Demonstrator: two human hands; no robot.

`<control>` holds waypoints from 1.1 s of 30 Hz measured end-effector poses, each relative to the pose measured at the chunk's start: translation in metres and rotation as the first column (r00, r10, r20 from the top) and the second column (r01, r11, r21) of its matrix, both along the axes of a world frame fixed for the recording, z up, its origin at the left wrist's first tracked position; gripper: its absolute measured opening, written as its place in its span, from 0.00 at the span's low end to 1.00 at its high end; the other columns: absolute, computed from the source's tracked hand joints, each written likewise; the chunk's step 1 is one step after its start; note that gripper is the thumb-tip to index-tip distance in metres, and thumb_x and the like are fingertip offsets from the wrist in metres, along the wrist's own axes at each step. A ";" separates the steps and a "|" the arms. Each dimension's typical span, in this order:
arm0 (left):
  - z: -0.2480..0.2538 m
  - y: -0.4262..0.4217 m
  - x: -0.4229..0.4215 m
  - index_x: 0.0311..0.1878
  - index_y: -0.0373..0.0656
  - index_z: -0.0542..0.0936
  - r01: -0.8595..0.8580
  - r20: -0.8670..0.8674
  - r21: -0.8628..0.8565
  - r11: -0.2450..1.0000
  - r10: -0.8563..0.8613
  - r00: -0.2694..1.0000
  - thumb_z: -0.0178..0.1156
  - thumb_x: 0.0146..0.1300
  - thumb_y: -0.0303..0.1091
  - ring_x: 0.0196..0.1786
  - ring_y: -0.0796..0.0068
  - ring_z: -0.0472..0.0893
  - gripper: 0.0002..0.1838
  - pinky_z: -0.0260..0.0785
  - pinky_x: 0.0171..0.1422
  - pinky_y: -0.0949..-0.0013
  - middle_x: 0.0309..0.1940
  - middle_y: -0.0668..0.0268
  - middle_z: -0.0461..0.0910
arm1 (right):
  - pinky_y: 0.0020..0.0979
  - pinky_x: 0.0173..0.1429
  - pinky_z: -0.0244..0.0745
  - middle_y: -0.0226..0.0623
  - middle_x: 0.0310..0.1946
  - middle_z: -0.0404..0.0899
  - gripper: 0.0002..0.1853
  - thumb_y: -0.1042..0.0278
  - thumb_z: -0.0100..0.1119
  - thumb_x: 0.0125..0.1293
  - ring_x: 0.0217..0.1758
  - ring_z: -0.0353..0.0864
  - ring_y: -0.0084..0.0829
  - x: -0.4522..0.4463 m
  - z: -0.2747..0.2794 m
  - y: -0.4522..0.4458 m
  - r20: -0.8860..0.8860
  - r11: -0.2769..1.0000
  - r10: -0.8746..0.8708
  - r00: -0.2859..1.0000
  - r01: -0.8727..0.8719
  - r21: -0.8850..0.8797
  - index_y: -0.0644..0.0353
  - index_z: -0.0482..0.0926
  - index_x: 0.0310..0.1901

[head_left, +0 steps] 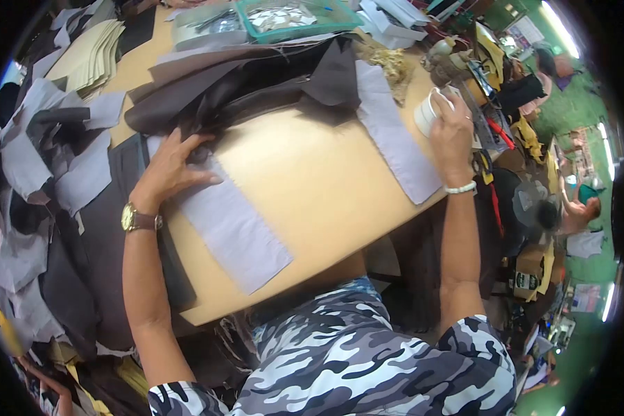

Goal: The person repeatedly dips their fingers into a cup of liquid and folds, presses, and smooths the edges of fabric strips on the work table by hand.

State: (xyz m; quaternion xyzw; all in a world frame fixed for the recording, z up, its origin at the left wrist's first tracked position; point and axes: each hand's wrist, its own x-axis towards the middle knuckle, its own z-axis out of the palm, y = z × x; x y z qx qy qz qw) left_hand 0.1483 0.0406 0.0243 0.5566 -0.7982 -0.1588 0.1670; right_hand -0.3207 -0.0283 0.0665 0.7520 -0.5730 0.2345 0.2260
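My left hand has its fingers spread over the top end of a light grey fabric strip, next to dark brown fabric pieces heaped across the tabletop. At the right, my right hand has its fingers wrapped round a white cup near the table's right edge. A second grey strip lies between the dark fabric and the cup, reaching over the front edge.
The pale tabletop spans the middle. A green tray and a clear container stand at the back. Grey fabric scraps are piled left. Yellow-handled scissors lie right. Other people are in the far right background.
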 end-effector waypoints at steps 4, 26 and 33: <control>0.007 0.002 -0.003 0.58 0.48 0.75 -0.031 -0.003 0.064 0.997 0.031 1.000 0.75 0.37 0.52 0.53 0.50 0.71 0.41 0.64 0.59 0.56 0.49 0.53 0.72 | 0.48 0.64 0.62 0.47 0.60 0.69 0.23 0.78 0.52 0.52 0.65 0.65 0.47 -0.069 -0.009 -0.007 -0.130 0.959 -0.180 0.975 0.203 0.196 0.50 0.82 0.51; 0.003 0.003 0.002 0.61 0.50 0.72 -0.026 0.034 0.113 0.993 0.023 0.999 0.76 0.35 0.57 0.60 0.44 0.67 0.47 0.59 0.65 0.53 0.54 0.48 0.70 | 0.59 0.66 0.56 0.43 0.61 0.70 0.10 0.74 0.55 0.50 0.69 0.61 0.49 -0.059 0.002 0.009 -0.202 0.971 -0.145 0.969 0.178 0.157 0.52 0.84 0.33; -0.011 -0.001 0.009 0.64 0.55 0.70 0.042 0.022 -0.016 0.999 -0.042 0.999 0.73 0.38 0.61 0.59 0.42 0.68 0.47 0.55 0.70 0.49 0.50 0.44 0.71 | 0.36 0.59 0.69 0.47 0.50 0.75 0.24 0.89 0.40 0.45 0.56 0.74 0.44 0.115 0.007 0.037 0.562 0.655 0.464 0.685 -0.692 0.303 0.62 0.81 0.42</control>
